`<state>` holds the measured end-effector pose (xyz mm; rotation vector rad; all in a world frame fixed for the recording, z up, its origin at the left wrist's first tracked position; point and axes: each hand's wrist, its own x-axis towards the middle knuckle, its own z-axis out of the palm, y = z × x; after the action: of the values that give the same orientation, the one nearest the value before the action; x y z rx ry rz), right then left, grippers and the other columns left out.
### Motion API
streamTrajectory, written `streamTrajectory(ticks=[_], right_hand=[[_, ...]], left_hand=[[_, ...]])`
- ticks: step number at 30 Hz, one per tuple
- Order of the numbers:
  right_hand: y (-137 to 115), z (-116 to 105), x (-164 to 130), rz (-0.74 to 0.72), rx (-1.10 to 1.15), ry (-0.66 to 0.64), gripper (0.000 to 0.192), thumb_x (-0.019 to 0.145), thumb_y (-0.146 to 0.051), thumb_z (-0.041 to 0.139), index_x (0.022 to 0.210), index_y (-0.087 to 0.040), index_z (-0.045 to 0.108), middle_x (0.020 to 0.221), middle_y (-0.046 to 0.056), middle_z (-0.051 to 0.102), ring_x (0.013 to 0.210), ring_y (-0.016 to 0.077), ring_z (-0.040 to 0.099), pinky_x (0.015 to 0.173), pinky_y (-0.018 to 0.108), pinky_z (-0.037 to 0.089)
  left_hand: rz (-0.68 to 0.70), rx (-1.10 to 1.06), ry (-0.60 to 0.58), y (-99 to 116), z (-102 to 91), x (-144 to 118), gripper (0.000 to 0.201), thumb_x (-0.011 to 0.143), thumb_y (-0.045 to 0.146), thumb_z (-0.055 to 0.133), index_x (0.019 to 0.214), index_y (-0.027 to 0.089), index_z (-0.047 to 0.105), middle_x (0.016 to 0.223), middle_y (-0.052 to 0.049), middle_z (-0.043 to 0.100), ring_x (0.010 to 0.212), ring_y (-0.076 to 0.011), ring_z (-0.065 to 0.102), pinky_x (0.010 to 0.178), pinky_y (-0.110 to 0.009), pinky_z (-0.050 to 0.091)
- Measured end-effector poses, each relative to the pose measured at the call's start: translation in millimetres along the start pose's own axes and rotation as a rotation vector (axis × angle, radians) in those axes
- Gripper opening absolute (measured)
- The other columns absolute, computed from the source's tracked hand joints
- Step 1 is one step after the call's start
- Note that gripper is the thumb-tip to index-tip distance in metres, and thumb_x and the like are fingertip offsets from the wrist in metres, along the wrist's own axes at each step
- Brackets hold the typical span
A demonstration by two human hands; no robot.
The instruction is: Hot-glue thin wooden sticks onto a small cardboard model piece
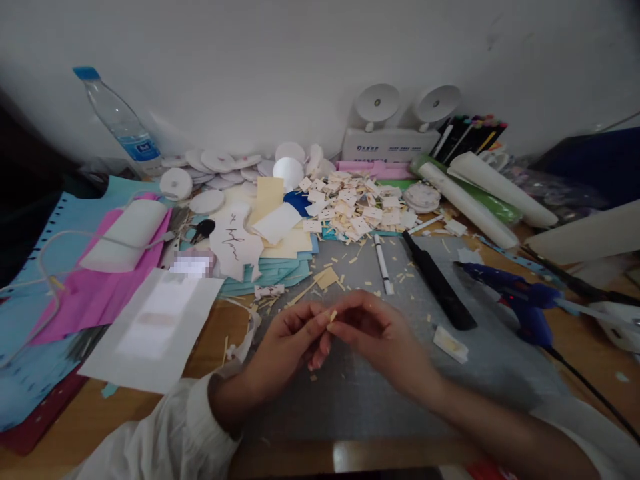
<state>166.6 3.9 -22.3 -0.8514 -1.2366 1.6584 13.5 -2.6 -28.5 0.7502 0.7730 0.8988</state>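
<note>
My left hand (287,340) and my right hand (373,330) meet over the grey cutting mat (400,393) at the table's near middle. Their fingertips pinch a tiny cream paper piece (333,315) between them. Cream paper scraps lie scattered on the mat around the hands. A pile of small cream cut pieces (357,207) sits further back. A white pen (383,265) and a black bar-shaped tool (439,281) lie on the mat beyond my right hand.
A blue glue gun (520,300) with its cord lies at the right. White paper rolls (480,193), markers (473,133) and a white device stand at the back. Coloured paper sheets (100,287), white discs and a water bottle (120,123) fill the left.
</note>
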Motion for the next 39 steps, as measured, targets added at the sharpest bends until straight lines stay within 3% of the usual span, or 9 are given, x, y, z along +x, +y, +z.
streamTrajectory(ticks=[5,17,19,22,25,28,31,34,39], right_hand=[[11,-4,0,-0.023,0.071,0.099,0.01,0.077,-0.022,0.071,0.079,-0.024,0.062,0.077,-0.004,0.059,0.072,0.0086,0.056,0.066,0.022,0.045],[8,-12,0,0.015,0.142,0.062,0.011,0.078,-0.022,0.071,0.077,-0.023,0.06,0.076,-0.005,0.055,0.071,0.0067,0.054,0.067,0.02,0.043],[6,-16,1,-0.001,0.137,0.063,0.01,0.078,-0.022,0.07,0.078,-0.023,0.061,0.078,-0.004,0.055,0.073,0.0074,0.054,0.068,0.02,0.044],[-1,-26,2,0.02,0.147,0.119,0.01,0.078,-0.024,0.07,0.08,-0.022,0.061,0.083,-0.003,0.056,0.071,0.0072,0.051,0.067,0.02,0.042],[-10,-36,3,0.079,0.161,0.22,0.016,0.074,-0.029,0.074,0.078,-0.02,0.06,0.075,-0.003,0.055,0.065,0.0071,0.049,0.062,0.021,0.042],[-11,-40,3,0.108,0.161,0.278,0.021,0.069,-0.03,0.077,0.077,-0.019,0.061,0.073,-0.003,0.055,0.064,0.0079,0.049,0.06,0.022,0.041],[-5,-40,1,0.14,0.144,0.25,0.021,0.07,-0.031,0.076,0.079,-0.019,0.062,0.071,-0.004,0.055,0.062,0.008,0.048,0.059,0.022,0.04],[0,-39,-1,0.168,0.124,0.201,0.018,0.073,-0.029,0.074,0.08,-0.02,0.061,0.067,-0.005,0.053,0.062,0.0077,0.047,0.059,0.021,0.038],[-3,-37,-7,0.133,0.106,0.157,0.013,0.078,-0.029,0.07,0.081,-0.021,0.061,0.068,-0.005,0.053,0.063,0.0074,0.046,0.06,0.02,0.038]], left_hand=[[0.015,0.042,0.051,0,1.2,2,0.031,0.077,0.042,0.069,0.071,0.014,0.058,0.051,0.005,0.053,0.038,-0.0032,0.04,0.037,-0.015,0.028],[-0.001,0.186,0.069,-2,5.8,5,0.024,0.084,0.039,0.061,0.078,0.016,0.062,0.053,0.005,0.053,0.039,-0.0037,0.041,0.038,-0.015,0.029],[0.053,0.343,0.109,2,7.4,5,0.022,0.087,0.038,0.057,0.083,0.016,0.063,0.057,0.003,0.055,0.043,-0.0055,0.045,0.041,-0.016,0.033],[0.279,0.795,0.194,9,5.8,7,0.017,0.085,0.03,0.058,0.094,0.017,0.064,0.078,-0.003,0.062,0.066,-0.0129,0.058,0.06,-0.024,0.046],[0.462,1.271,0.111,9,-2.6,12,0.035,0.076,0.026,0.066,0.109,0.016,0.061,0.107,-0.012,0.059,0.098,-0.0243,0.056,0.086,-0.036,0.046],[0.484,1.466,0.01,4,-11.5,18,0.035,0.076,0.025,0.067,0.109,0.016,0.062,0.113,-0.014,0.057,0.106,-0.0283,0.053,0.092,-0.042,0.042],[0.487,1.448,-0.007,0,-13.9,21,0.021,0.077,0.021,0.065,0.098,0.018,0.064,0.104,-0.01,0.06,0.098,-0.0254,0.056,0.087,-0.039,0.043],[0.477,1.333,0.044,1,-10.7,19,0.021,0.074,0.018,0.067,0.095,0.019,0.063,0.097,-0.008,0.063,0.091,-0.0228,0.058,0.081,-0.034,0.045],[0.283,1.062,0.187,2,-5.0,10,0.022,0.076,0.023,0.067,0.097,0.02,0.059,0.083,-0.002,0.064,0.074,-0.0161,0.06,0.066,-0.026,0.047]])
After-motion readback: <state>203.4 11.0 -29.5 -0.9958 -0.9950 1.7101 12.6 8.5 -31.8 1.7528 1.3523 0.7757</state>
